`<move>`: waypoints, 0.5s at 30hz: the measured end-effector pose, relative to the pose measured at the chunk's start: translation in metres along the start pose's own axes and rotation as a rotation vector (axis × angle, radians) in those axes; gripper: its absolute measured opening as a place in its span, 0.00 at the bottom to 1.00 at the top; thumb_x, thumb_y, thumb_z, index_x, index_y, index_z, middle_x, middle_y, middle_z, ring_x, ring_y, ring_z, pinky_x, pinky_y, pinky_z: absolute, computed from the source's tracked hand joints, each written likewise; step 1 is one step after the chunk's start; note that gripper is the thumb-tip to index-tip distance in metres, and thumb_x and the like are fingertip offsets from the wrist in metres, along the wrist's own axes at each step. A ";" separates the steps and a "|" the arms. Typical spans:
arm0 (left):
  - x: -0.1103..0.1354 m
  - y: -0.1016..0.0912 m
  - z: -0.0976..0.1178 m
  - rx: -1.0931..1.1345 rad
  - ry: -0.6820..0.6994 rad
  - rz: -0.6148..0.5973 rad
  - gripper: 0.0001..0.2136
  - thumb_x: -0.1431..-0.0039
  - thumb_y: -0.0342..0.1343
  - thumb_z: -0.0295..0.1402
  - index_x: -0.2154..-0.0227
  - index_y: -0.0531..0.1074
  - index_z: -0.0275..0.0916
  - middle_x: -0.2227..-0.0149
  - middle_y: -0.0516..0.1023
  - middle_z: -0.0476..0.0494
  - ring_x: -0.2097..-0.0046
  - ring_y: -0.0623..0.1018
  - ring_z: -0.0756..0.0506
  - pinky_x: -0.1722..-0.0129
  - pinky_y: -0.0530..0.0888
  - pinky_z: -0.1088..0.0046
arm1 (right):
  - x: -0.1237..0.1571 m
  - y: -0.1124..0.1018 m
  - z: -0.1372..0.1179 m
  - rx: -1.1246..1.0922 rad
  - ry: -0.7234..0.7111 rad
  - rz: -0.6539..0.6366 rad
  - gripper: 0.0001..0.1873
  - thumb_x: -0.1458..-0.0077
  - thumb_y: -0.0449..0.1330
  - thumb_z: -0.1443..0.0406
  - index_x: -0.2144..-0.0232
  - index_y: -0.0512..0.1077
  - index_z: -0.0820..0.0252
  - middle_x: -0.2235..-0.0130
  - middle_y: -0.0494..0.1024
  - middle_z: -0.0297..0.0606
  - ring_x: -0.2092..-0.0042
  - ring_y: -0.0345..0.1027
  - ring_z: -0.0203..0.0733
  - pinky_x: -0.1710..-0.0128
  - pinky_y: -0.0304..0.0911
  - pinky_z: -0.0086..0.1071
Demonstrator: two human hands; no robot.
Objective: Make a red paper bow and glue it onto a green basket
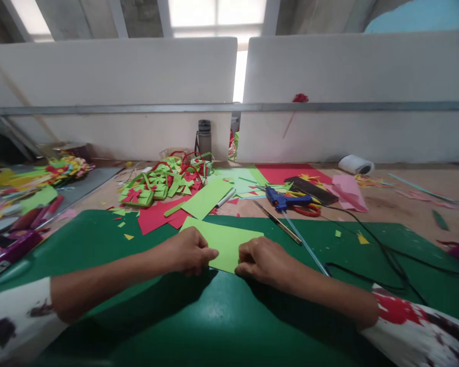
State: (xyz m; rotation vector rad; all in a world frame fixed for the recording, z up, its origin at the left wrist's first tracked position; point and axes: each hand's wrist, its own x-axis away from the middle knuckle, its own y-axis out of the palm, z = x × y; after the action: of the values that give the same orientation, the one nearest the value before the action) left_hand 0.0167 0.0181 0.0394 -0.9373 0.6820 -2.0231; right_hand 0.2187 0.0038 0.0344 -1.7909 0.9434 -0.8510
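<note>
A light green paper sheet lies on the dark green cutting mat in front of me. My left hand pinches the sheet's near edge on its left side, fingers curled. My right hand pinches the same near edge on the right, fingers pressed together. The two hands are a small gap apart, both resting on the mat.
Behind the mat lie red and green paper sheets, a pile of green and red paper pieces, a blue glue gun with a black cord, red-handled scissors, a tape roll and a bottle. White partition panels close off the back.
</note>
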 end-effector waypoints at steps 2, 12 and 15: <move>-0.011 0.001 0.004 0.033 -0.094 -0.116 0.20 0.44 0.50 0.43 0.86 0.65 0.36 0.85 0.71 0.47 0.84 0.68 0.51 0.84 0.66 0.77 | 0.000 0.001 0.003 0.009 0.007 0.003 0.06 0.53 0.60 0.64 0.77 0.75 0.60 0.76 0.75 0.35 0.74 0.63 0.35 0.76 0.45 0.28; -0.029 0.000 0.011 0.001 -0.249 -0.281 0.19 0.52 0.60 0.41 0.90 0.66 0.36 0.88 0.69 0.48 0.85 0.69 0.51 0.84 0.66 0.77 | 0.002 0.006 0.005 0.046 0.029 0.007 0.07 0.52 0.60 0.62 0.76 0.75 0.58 0.75 0.76 0.37 0.72 0.65 0.37 0.75 0.45 0.28; -0.027 -0.004 0.010 0.008 -0.252 -0.285 0.19 0.51 0.59 0.40 0.90 0.66 0.36 0.88 0.68 0.48 0.85 0.69 0.51 0.84 0.66 0.78 | 0.002 0.006 0.005 0.046 0.028 0.005 0.07 0.51 0.59 0.62 0.76 0.74 0.58 0.74 0.77 0.37 0.72 0.65 0.38 0.75 0.46 0.28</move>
State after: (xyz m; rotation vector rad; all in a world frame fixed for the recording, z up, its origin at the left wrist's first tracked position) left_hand 0.0346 0.0411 0.0377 -1.3194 0.4206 -2.0973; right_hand 0.2227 0.0025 0.0273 -1.7409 0.9383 -0.8898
